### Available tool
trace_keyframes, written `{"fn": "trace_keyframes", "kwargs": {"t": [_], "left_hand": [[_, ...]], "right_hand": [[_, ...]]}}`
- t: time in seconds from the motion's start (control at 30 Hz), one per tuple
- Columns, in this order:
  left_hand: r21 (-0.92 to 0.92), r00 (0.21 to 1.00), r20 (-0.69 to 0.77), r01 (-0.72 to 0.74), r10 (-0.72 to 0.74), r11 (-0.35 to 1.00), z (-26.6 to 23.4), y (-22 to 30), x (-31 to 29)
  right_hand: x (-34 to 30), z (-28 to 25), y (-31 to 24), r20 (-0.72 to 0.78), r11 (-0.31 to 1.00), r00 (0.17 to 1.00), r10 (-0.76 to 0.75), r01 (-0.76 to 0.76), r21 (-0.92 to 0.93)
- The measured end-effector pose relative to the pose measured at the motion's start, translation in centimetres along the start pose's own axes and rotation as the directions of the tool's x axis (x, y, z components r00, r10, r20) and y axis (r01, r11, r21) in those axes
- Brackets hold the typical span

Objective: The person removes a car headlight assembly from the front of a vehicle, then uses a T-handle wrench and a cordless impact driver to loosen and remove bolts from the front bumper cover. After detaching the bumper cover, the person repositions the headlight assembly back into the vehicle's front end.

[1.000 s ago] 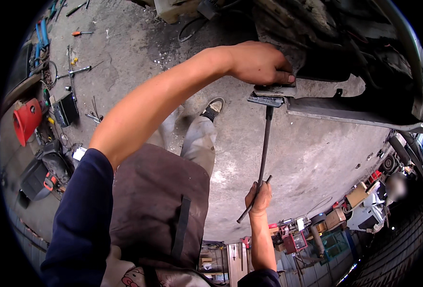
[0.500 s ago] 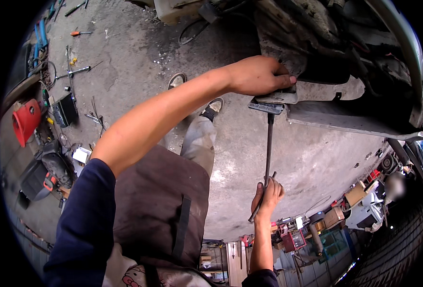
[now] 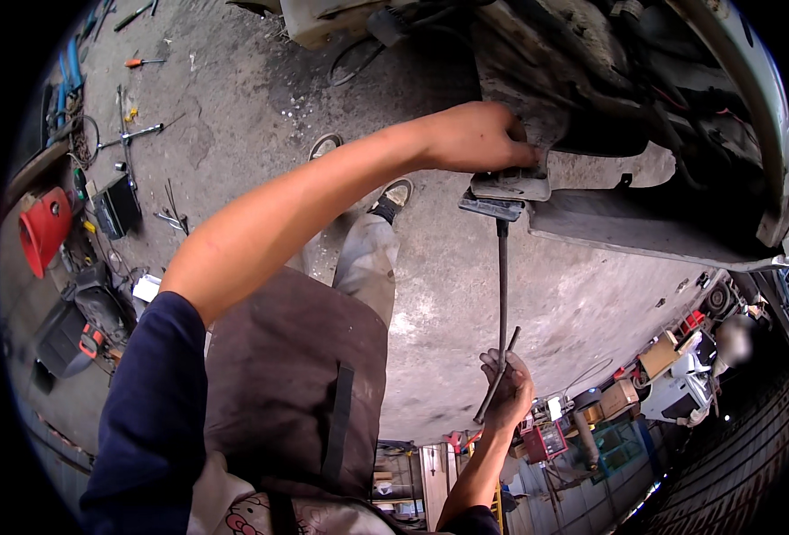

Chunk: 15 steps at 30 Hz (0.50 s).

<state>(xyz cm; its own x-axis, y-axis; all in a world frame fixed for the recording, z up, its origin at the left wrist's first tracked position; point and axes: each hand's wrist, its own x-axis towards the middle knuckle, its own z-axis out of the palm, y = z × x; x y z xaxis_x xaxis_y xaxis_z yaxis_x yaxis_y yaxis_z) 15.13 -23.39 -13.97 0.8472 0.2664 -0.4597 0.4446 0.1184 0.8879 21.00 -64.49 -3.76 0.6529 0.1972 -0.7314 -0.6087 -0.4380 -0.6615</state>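
Here the curled left hand (image 3: 479, 138) is set against the plate (image 3: 519, 188) just beneath it, its grip impossible to tell, while below that plate the T-handle (image 3: 502, 276) is cradled by the half-open right hand (image 3: 512, 399).

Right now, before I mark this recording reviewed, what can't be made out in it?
Head view: the left hand covers whatever its fingertips press on.
Head view: the top end of the rod is hidden by the metal block.
Head view: the left forearm covers part of one shoe.
Head view: the top edge cuts off the vehicle body.
Head view: items around the boxes are too small to identify.
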Motion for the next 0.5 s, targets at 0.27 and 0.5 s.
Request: {"fn": "trace_keyframes", "kwargs": {"t": [0.27, 0.5], "left_hand": [[0.346, 0.983, -0.002, -0.171, 0.183, 0.923, 0.2, 0.8, 0.1], [0.319, 0.943, -0.062, -0.293, 0.328, 0.901, 0.6, 0.7, -0.1]], "right_hand": [[4.3, 2.1, -0.6, 0.029, 0.781, 0.853, 0.522, -0.491, 0.385], [4.0, 3.9, 2.3, -0.324, 0.992, 0.944, 0.068, -0.030, 0.123]]}}
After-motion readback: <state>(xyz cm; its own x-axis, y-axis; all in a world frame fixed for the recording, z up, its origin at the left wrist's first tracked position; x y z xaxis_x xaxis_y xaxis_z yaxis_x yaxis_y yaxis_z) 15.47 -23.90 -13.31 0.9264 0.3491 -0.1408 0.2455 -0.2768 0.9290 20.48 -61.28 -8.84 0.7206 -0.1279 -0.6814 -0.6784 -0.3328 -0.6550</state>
